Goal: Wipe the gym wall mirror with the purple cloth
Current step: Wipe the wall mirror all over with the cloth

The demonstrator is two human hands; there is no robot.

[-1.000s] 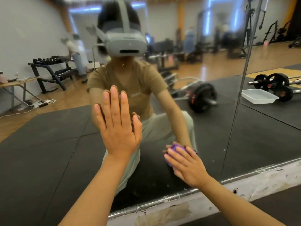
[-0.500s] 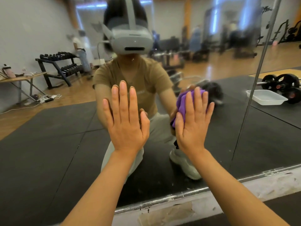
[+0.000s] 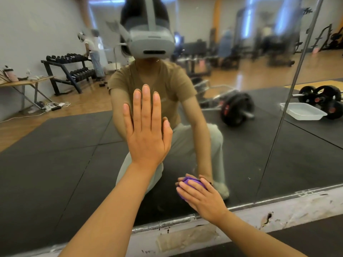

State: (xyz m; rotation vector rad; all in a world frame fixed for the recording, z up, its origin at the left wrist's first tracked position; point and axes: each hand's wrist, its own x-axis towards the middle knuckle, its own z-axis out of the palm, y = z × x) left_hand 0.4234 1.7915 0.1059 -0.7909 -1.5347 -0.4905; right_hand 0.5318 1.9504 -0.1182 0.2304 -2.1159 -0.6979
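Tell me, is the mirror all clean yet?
Not yet. The right hand presses the purple cloth low on the mirror, near the bottom edge. The left hand lies flat on the glass. Small specks show right of the cloth, and the upper mirror looks unreached.

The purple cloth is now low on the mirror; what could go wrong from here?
The purple cloth sits near the mirror's bottom frame, so the right hand may scrape the chipped wall strip below. The left hand lies flat on the mirror and will likely leave fresh prints.
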